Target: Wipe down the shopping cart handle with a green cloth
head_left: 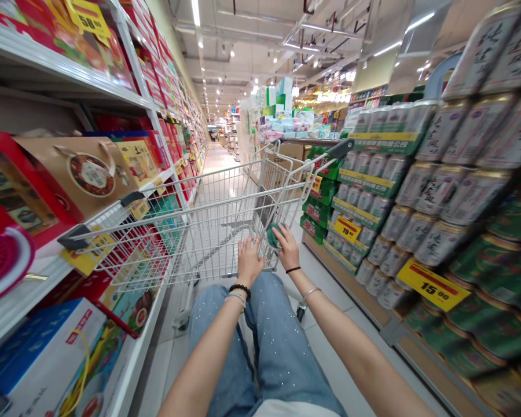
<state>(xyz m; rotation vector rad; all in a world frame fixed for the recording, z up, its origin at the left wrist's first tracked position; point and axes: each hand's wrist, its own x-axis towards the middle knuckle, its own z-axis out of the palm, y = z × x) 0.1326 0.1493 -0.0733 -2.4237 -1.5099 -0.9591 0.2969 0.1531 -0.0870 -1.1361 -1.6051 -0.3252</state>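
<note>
A wire shopping cart (pixel 208 223) stands crosswise in front of my knees. My left hand (pixel 249 262) has its fingers spread before the cart's wire side; I cannot tell whether the fingertips touch the wires. Just to the right, my right hand (pixel 289 248) grips a small dark green rounded thing (pixel 274 236) by the cart's rear end. Its exact kind does not show, as the fingers cover part of it. Through the wires, the cart's basket shows no goods. The cart's grey push handle (pixel 341 149) lies up and to the right of both hands.
Shelves (pixel 61 69) of boxed goods run close along the left, against the cart's front end. Stacked beer cans (pixel 438 191) with yellow price tags (pixel 434 285) line the right. A cardboard box (pixel 286 162) stands behind the cart. The aisle floor (pixel 219 150) stretches away ahead.
</note>
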